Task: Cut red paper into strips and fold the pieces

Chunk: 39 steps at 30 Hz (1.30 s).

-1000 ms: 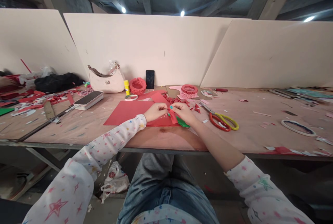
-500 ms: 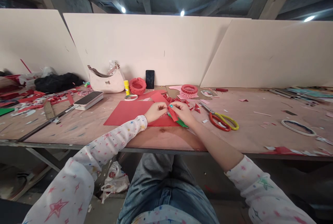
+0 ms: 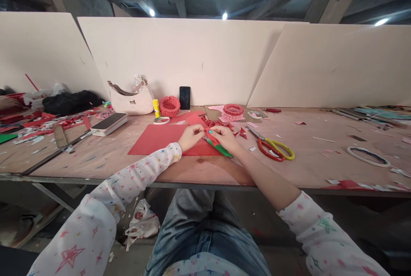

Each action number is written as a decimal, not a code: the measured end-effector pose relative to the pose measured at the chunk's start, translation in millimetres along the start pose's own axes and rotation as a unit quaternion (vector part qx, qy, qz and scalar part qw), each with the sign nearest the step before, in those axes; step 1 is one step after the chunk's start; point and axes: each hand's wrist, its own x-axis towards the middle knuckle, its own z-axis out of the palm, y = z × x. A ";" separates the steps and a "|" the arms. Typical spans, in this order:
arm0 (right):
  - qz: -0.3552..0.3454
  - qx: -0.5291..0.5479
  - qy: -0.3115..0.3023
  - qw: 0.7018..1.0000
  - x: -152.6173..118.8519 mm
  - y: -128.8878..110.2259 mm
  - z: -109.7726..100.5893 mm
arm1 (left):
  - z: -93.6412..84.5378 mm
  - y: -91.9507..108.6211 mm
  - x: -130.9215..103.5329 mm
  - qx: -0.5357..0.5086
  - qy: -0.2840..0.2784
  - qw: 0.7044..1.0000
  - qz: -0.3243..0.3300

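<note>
My left hand (image 3: 192, 137) and my right hand (image 3: 224, 136) meet above a large red paper sheet (image 3: 154, 140). Between their pinched fingers is a small red paper piece (image 3: 212, 137), held from both sides. Beneath it, on the sheet, lies a green-handled tool (image 3: 223, 149), partly covered by the right hand. Small folded red pieces (image 3: 243, 133) lie just behind and right of the hands. Scissors (image 3: 274, 147) with red and yellow handles rest to the right.
Behind stand a red paper ring (image 3: 169, 106), a glue stick (image 3: 156, 107), a black phone (image 3: 185, 98), a pink ring stack (image 3: 233, 112) and a handbag (image 3: 131, 101). A white-edged device (image 3: 109, 124) lies left. A tape roll (image 3: 367, 156) is at right.
The red piece between my fingers shows less of its length and sits a little higher. More of the green-handled tool is visible. Both hands have barely moved.
</note>
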 end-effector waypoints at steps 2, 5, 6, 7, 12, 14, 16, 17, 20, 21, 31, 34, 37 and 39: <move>-0.002 -0.012 0.001 1.000 0.4 1.1 0.1 | -0.4 -0.5 -0.7 -0.002 -0.023 1.000 -0.013; -0.002 -0.017 -0.012 1.000 0.4 3.5 0.1 | -1.2 -1.4 -1.9 0.037 -0.049 0.998 -0.016; 0.000 -0.014 -0.019 1.000 0.2 4.0 0.1 | -1.4 -1.5 -2.1 0.058 -0.051 0.997 -0.011; 0.002 -0.011 -0.024 1.000 0.0 4.2 0.1 | -1.6 -1.4 -2.2 0.078 -0.050 0.996 -0.004; 0.020 -0.016 -0.033 0.999 -1.6 1.7 -0.9 | -3.3 0.1 -0.2 0.084 -0.032 0.996 0.017; 0.027 -0.013 -0.026 0.999 -2.2 1.8 -1.4 | -4.5 0.2 1.1 0.054 -0.025 0.998 0.007; 0.030 -0.004 -0.024 0.999 -2.5 3.4 -1.8 | -5.6 -0.7 2.1 0.023 -0.025 0.999 -0.015; 0.031 0.000 -0.028 0.999 -2.5 4.5 -2.0 | -6.0 -1.5 2.4 0.011 -0.028 0.999 -0.028; 0.029 -0.003 -0.046 0.999 -2.0 6.9 -2.2 | -6.4 -4.6 2.8 -0.008 -0.040 0.998 -0.057; 0.028 -0.007 -0.047 0.998 -1.8 6.8 -2.2 | -6.2 -5.4 2.9 -0.014 -0.044 0.997 -0.064; -0.035 -0.049 -0.015 0.998 -3.5 -3.2 -1.2 | -8.9 6.8 4.6 -0.061 -0.037 0.981 -0.178; -0.057 -0.083 -0.003 0.995 -2.9 -0.4 -2.3 | -10.2 10.6 5.6 -0.106 -0.014 0.970 -0.218; -0.047 -0.096 0.013 0.994 -2.0 1.0 -3.8 | -10.4 9.7 6.3 -0.143 -0.007 0.960 -0.240; -0.046 -0.093 0.028 0.994 -1.7 0.4 -4.5 | -10.1 7.5 6.6 -0.164 -0.008 0.958 -0.236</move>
